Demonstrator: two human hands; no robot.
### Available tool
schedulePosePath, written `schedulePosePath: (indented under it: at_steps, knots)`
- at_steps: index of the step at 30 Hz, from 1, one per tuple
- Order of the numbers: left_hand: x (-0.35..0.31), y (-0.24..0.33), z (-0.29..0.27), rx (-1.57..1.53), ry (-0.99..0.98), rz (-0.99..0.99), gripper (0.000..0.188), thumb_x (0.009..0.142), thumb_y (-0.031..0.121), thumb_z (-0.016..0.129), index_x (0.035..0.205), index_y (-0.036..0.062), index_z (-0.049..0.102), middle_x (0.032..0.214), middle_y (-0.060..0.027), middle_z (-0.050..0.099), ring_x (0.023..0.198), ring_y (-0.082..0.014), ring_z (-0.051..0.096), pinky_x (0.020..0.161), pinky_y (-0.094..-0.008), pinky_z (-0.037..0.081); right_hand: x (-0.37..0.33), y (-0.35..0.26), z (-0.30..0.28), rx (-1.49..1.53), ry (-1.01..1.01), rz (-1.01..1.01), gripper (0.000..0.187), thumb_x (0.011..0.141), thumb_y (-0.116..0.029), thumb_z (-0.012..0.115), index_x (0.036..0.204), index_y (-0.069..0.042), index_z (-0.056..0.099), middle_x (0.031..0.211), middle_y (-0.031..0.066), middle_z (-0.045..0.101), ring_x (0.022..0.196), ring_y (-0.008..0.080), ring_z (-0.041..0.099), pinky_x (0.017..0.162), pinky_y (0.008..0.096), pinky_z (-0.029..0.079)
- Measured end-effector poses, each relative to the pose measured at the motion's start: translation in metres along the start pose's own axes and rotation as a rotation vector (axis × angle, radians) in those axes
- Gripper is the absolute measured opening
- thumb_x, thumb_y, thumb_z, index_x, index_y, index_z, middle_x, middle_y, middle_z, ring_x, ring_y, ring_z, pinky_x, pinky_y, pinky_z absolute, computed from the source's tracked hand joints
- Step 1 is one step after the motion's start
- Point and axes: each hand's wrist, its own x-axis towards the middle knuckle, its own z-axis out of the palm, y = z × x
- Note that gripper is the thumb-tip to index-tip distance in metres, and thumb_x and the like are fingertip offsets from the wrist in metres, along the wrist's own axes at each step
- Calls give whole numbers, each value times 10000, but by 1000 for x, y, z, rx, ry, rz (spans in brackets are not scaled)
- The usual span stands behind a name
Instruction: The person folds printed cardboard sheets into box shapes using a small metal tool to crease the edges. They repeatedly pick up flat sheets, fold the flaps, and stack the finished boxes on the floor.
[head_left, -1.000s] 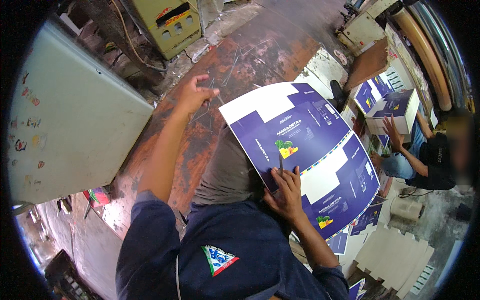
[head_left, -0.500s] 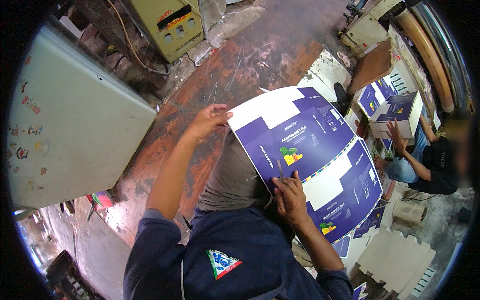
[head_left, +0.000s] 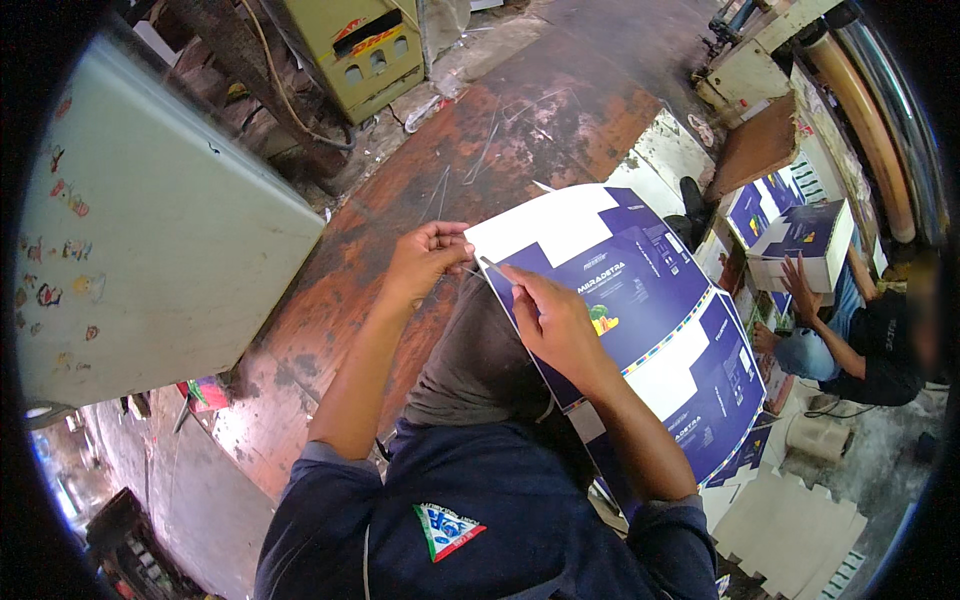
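A large printed cardboard sheet (head_left: 655, 275), purple and white with pictures of vegetables, lies across my lap and reaches to the right. My left hand (head_left: 424, 266) pinches its far left corner between thumb and fingers. Close beside that corner, my right hand (head_left: 556, 318) is closed on a thin, narrow strip-like tool (head_left: 491, 266), grey and perhaps a blade, whose tip points toward the left fingers. The right hand hides the rest of the tool and part of the sheet's left edge.
A co-worker (head_left: 885, 345) sits at the right with a hand by a purple-and-white box (head_left: 800, 245). Cut cardboard pieces (head_left: 795, 530) lie at lower right. A pale cabinet (head_left: 170, 250) stands left, and a worn reddish board (head_left: 400, 220) covers the floor ahead.
My right hand has moved up and left along the sheet, bringing the tool to the corner by my left hand. The left hand still grips the corner, and the view has shifted slightly.
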Motion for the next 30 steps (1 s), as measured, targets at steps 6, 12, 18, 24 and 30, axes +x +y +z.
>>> schedulePosePath:
  at_steps: [6,12,18,24,30]
  knots:
    - [2,-3,1,11,38,-31,360,843,105,737,1168,24,605,955,-56,699,836,-138,692,674,-238,522,12,-4,2,-54,-25,-16,341,843,-22,587,1182,-21,617,901,181,676,796,362,655,703,447,519]
    - [4,-3,4,23,43,-28,354,839,94,735,1159,18,601,940,-57,700,813,-127,687,651,-230,522,16,-2,4,-101,-48,-10,335,839,-31,588,1172,-20,618,880,188,671,774,373,653,684,466,515]
    - [6,-5,4,-6,55,-3,337,826,67,735,1135,3,615,908,-63,699,780,-117,676,622,-220,514,19,-6,4,-118,-63,5,331,840,-32,581,1169,-16,616,868,202,666,756,380,652,670,478,511]
    - [4,-2,6,-8,69,11,323,816,40,734,1112,-23,624,890,-84,695,746,-128,671,595,-239,511,21,-9,3,-155,-81,26,285,839,-2,584,1116,-16,654,898,196,684,762,359,677,677,428,535]
    - [3,1,8,-14,73,28,328,813,30,730,1113,-36,618,891,-92,696,746,-135,675,586,-236,507,20,-7,7,-144,-80,0,252,821,-27,597,1066,2,647,864,217,668,760,387,660,674,465,522]
